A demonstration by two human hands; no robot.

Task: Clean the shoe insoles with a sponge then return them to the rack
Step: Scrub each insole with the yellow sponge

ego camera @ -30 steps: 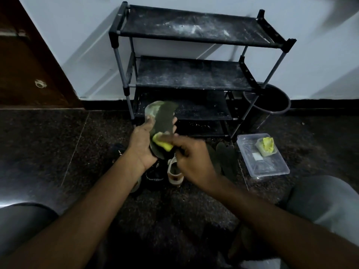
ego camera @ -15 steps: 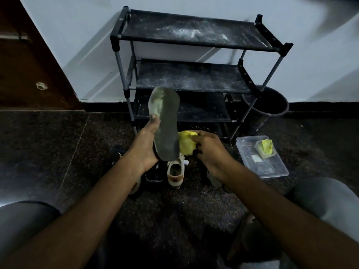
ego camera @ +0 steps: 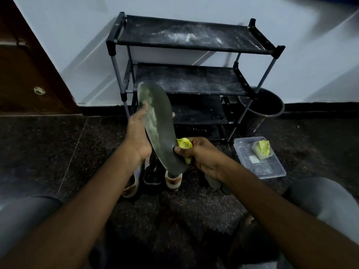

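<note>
Two bare hands work a dark insole point(ego camera: 159, 125) in front of a black rack point(ego camera: 186, 78) that stands against the far wall point(ego camera: 77, 45). The left hand point(ego camera: 138, 133) grasps the insole's left edge, thumb laid across its face, holding it tilted with one end raised toward the rack. The right hand point(ego camera: 204, 154) is clenched round a yellow sponge point(ego camera: 184, 143) at the insole's lower right edge, thumb touching that edge. Pale streaks show along the insole's left side, so the wiping looks unfinished. Several shoes point(ego camera: 153, 171) sit on the floor point(ego camera: 58, 152) just below, and a clear tub point(ego camera: 272, 171) holding a second yellow piece point(ego camera: 263, 149) lies to the right, near a dark bin point(ego camera: 262, 105). The insole looks thin and pliable, so a hard stroke could fold it or push it out of the left hand onto the shoes. White dust covers the rack's shelves, and a damp insole set there may pick up dirt again.
</note>
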